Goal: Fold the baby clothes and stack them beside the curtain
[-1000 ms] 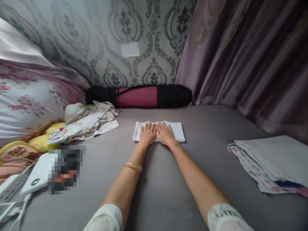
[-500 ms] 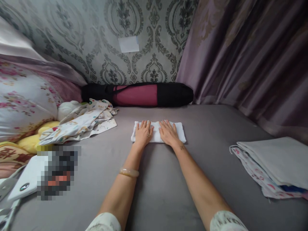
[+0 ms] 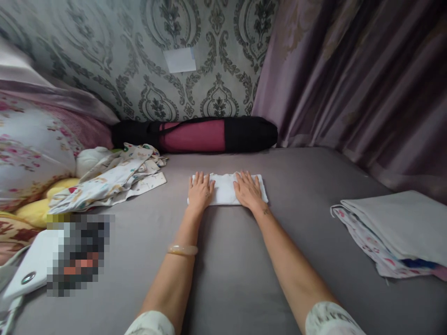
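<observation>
both hands lie palm down and gripping nothing, spread wide apart on a folded white cloth [image 3: 224,190], which sits on the grey sheet [image 3: 230,260] near the middle of the view; the left hand [image 3: 201,190] covers the cloth's nine o'clock end, its fingers pointing to twelve and slightly parted, its thumb angled in toward one; the right hand [image 3: 247,190] presses near the three o'clock end, its fingers fanned and leaning between eleven and twelve, its thumb out toward ten; both arms reach forward nearly straight, the left forearm trailing back to seven o'clock with a pale bangle [image 3: 182,250] round it, the right one back to five; a bare stretch of cloth shows between the hands; reckoned from the cloth, a black and maroon rolled bag [image 3: 193,135] lies near twelve against the wall, a crumpled patterned garment [image 3: 115,179] at nine, and a folded fabric stack [image 3: 394,228] between three and four.
</observation>
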`<move>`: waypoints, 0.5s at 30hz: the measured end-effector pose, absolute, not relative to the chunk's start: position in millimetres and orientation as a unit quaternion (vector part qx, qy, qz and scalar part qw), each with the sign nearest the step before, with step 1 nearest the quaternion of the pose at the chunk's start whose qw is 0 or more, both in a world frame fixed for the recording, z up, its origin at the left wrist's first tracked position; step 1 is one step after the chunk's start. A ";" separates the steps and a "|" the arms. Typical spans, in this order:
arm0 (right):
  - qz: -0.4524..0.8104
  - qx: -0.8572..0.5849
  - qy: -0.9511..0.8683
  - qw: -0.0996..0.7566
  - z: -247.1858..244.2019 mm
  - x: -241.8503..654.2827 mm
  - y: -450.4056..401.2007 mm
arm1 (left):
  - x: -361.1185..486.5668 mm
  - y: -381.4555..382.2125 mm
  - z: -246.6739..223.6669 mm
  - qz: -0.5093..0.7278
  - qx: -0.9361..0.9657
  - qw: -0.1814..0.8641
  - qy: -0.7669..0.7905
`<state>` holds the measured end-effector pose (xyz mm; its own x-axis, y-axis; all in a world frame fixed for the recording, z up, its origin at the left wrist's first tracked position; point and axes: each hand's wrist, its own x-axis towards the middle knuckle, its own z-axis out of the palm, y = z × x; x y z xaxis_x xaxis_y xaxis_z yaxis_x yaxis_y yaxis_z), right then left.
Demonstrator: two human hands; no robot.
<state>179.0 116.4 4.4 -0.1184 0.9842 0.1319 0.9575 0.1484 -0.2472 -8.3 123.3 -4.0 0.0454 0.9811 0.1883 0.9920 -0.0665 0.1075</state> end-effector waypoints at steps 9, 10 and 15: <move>0.076 -0.670 -0.731 0.103 -3.4 187.5 120.1 | -17.5 126.5 -10.3 -0.081 -0.709 -0.053 -0.698; 0.082 -0.670 -0.731 0.100 -1.2 189.2 120.6 | -18.1 126.4 -8.2 -0.084 -0.709 -0.053 -0.699; 0.044 -0.701 -0.701 0.118 3.0 204.4 123.5 | -26.4 127.0 -2.2 -0.104 -0.705 -0.021 -0.702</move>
